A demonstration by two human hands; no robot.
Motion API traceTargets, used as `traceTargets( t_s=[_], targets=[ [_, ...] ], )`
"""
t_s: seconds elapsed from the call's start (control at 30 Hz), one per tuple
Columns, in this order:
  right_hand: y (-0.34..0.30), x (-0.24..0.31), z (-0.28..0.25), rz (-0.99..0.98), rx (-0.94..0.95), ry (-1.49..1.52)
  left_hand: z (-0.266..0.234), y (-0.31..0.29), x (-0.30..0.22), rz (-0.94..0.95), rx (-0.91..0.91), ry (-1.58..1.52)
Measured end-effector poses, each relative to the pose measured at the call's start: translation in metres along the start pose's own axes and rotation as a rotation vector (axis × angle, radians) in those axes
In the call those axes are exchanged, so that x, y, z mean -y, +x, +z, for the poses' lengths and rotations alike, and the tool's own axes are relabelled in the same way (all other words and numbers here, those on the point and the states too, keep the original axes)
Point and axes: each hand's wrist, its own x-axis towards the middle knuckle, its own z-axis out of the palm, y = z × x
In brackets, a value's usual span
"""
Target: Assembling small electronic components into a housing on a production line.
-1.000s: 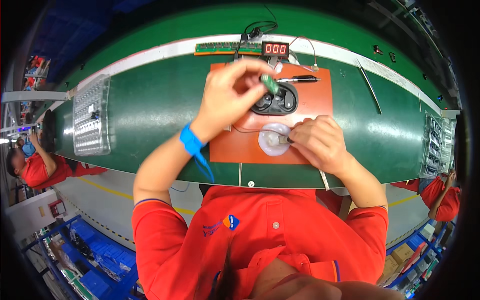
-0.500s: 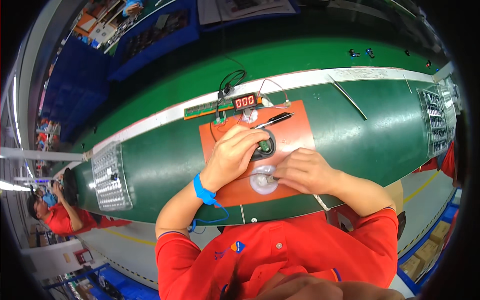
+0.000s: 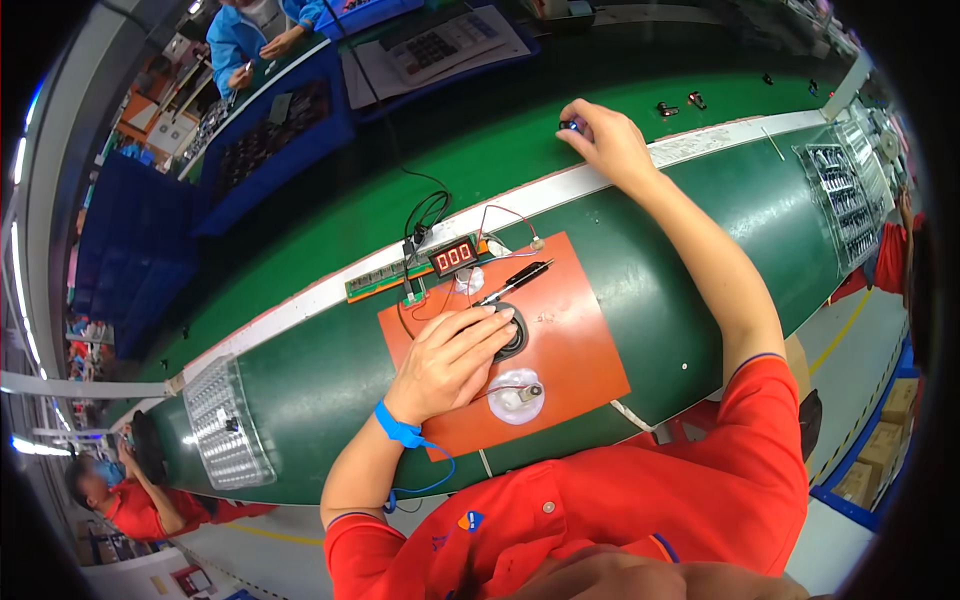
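Note:
My left hand [image 3: 450, 362] is on the orange mat [image 3: 590, 355], its fingers laid over the near-left side of a black round holder [image 3: 513, 341]. The thumb is hidden, and the green piece seen there earlier does not show. My right hand [image 3: 606, 138] reaches over the white rail to the far belt. Its fingertips pinch a small dark piece with a blue light [image 3: 572, 127], perhaps an earbud. A clear round disc [image 3: 513, 408] lies near the holder, with a red wire and metal tip on it. Behind the holder lies a slim black-and-silver tool [image 3: 517, 281].
A red-digit display [image 3: 454, 258] and a green circuit strip [image 3: 375, 287] stand behind the mat, with loose wires. Clear trays lie left [image 3: 228, 425] and right [image 3: 843, 200]. Several small dark pieces [image 3: 697, 100] dot the belt. A person in blue [image 3: 235, 45] works across.
My right hand has left the clear disc and stretched away to the belt, now pinching a small dark piece. My left fingers have flattened over the holder, where they had pinched a green piece.

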Motion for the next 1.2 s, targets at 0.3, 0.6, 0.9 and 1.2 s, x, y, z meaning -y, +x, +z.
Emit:
traceTargets(
  t_s=[0.3, 0.6, 0.9, 1.2],
  targets=[
    [-0.076, -0.002, -0.048, -0.064, 0.017, -0.382, -0.047, -0.043, 0.043, -0.254, -0.441, 0.262],
    [-0.066, -0.013, -0.025, 0.027, 0.010, -0.309, -0.041, -0.100, 0.128, -0.912, -0.839, -0.256],
    [-0.027, 0.001, 0.009, -0.277, 0.164, -0.384, -0.038, -0.099, 0.123, -0.921, -0.755, -0.305],
    [-0.028, -0.005, 0.008, -0.260, 0.118, -0.383, -0.038, -0.101, 0.123, -0.966, -0.724, -0.291]
  ],
)
